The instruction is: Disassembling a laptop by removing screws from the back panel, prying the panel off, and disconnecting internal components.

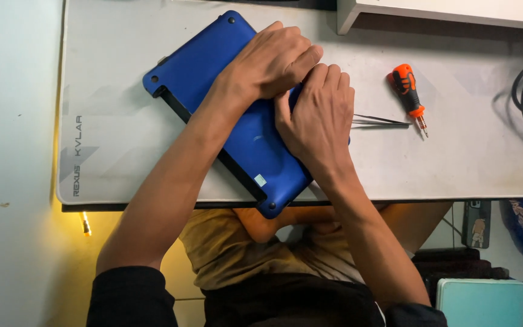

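A blue laptop (pixel 237 121) lies underside up, slanted from 11 to 5 o'clock on the tabletop (pixel 122 151). Left hand (pixel 270 60) presses flat on it; right hand (pixel 319 115) pinches its edge. At 3 o'clock lie tweezers (pixel 379 120) and an orange screwdriver (pixel 408 91). Hard prying may crack the shell

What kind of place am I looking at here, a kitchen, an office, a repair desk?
Most likely a small electronics repair desk. A blue laptop lies bottom-up on a pale desk mat under both hands, and an orange-handled screwdriver and thin tweezers lie beside it.
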